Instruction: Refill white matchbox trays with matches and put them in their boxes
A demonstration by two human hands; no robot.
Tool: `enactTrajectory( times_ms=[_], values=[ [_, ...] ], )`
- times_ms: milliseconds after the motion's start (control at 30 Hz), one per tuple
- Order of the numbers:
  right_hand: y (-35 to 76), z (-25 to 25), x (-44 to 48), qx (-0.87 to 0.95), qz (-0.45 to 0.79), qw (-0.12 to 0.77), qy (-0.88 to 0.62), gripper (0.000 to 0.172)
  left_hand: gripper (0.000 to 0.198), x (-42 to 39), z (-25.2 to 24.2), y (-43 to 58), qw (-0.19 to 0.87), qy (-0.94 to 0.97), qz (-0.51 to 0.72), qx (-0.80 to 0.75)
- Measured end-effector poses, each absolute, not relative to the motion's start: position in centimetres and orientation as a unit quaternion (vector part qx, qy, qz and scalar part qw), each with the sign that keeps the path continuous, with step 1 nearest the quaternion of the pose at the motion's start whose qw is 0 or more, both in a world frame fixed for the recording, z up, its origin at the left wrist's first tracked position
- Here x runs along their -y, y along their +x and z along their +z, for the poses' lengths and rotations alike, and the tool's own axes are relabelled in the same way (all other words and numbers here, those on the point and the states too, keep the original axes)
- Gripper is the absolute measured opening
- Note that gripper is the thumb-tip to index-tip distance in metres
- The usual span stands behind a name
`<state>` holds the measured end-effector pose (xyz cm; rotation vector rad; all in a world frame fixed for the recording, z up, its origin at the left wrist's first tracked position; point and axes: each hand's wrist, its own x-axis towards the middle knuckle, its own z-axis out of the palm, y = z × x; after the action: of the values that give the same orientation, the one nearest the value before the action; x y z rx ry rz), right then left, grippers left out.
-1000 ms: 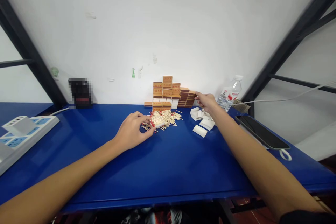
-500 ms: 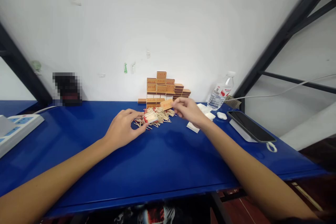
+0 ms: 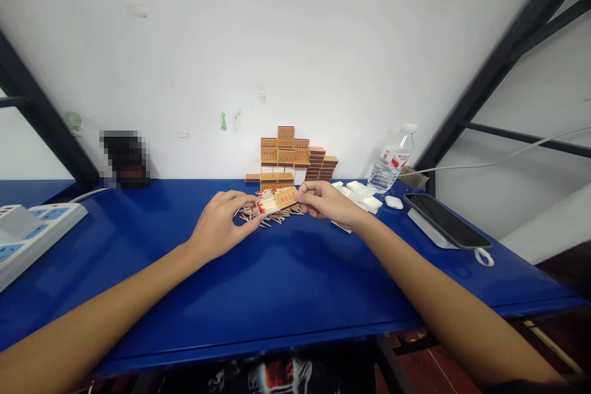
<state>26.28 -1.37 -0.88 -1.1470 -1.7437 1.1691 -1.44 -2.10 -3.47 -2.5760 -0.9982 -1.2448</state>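
Note:
Between thumb and fingers, my left hand (image 3: 226,218) grips a white matchbox tray (image 3: 266,204) filled with red-tipped matches. My right hand (image 3: 325,202) pinches an orange matchbox sleeve (image 3: 287,197) by its right end. The sleeve covers the right part of the tray, and the match heads still show at the left. Under and behind both hands lies a loose heap of matches (image 3: 277,217) on the blue table. Just behind the heap, orange matchboxes (image 3: 286,154) are stacked against the wall.
White empty-looking trays (image 3: 357,191) lie right of my right hand. Beyond them are a water bottle (image 3: 391,160), a white earphone case (image 3: 394,202) and a phone (image 3: 446,220) propped on a white block. A power strip (image 3: 44,228) sits at the left of the blue table (image 3: 277,295).
My right hand has brought the sleeve left and down onto the right end of the tray, which it now partly covers. My left hand keeps hold of the tray. The view has shifted slightly.

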Motion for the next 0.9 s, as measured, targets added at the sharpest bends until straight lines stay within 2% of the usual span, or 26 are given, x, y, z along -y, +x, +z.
enactTrajectory(
  times_ms=[200,267,400,567,733,900],
  values=[
    [26.3,-1.1,1.3,0.684,0.486,0.341,-0.424,0.036,0.025,2.1,-3.5,-1.3,0.061,-0.845,-0.420,0.325],
    [25.6,-1.6,1.4,0.683,0.467,0.371,-0.422,0.040,0.026,2.1,-3.6,-1.3,0.060,-0.844,-0.421,0.327],
    [23.0,-2.7,2.8,0.677,0.405,0.465,-0.403,0.057,0.026,2.1,-3.6,-1.3,0.039,-0.820,-0.445,0.357],
    [20.6,-2.4,5.4,0.722,0.426,0.401,-0.370,0.071,0.048,2.1,-3.8,-1.3,0.022,-0.844,-0.422,0.331],
    [21.2,-1.9,5.5,0.744,0.404,0.385,-0.368,0.073,0.038,2.2,-3.8,-1.3,0.025,-0.842,-0.423,0.335],
    [22.4,-2.0,4.7,0.815,0.202,0.331,-0.431,0.066,0.031,0.9,-2.3,-2.1,0.003,-0.843,-0.401,0.359]
  ],
)
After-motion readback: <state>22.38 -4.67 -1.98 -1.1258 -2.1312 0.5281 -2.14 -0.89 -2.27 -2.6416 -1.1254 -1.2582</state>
